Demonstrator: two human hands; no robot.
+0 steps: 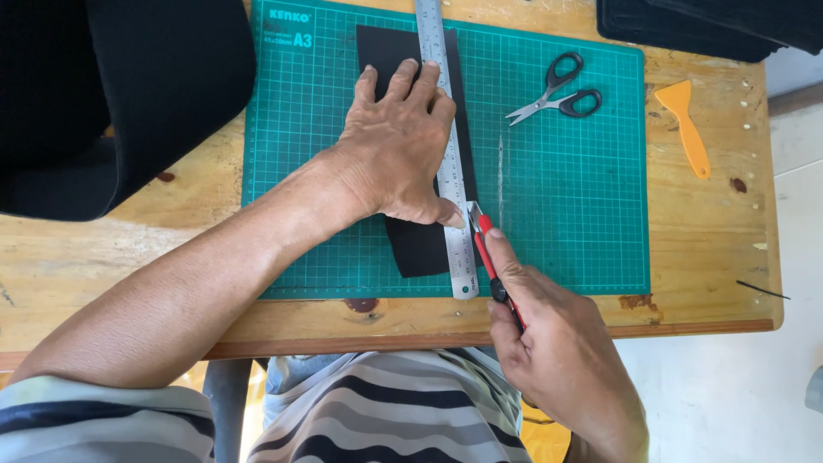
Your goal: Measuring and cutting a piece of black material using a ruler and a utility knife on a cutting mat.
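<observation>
Worn wooden table (103, 249) under both hands, surface scuffed and stained, edge chipped beyond the right hand. Pale smooth floor (729, 394) right of the right hand. Even daylight, soft shadows. Dark fabric heap (129, 86) left of the left hand.

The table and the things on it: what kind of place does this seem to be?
Probably a small craft or sewing workbench. A green cutting mat lies on a worn wooden table, with scissors, a steel ruler and a utility knife on black material.

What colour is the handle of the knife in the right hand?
Red and black; the knife in the right hand shows only in the head view.
</observation>
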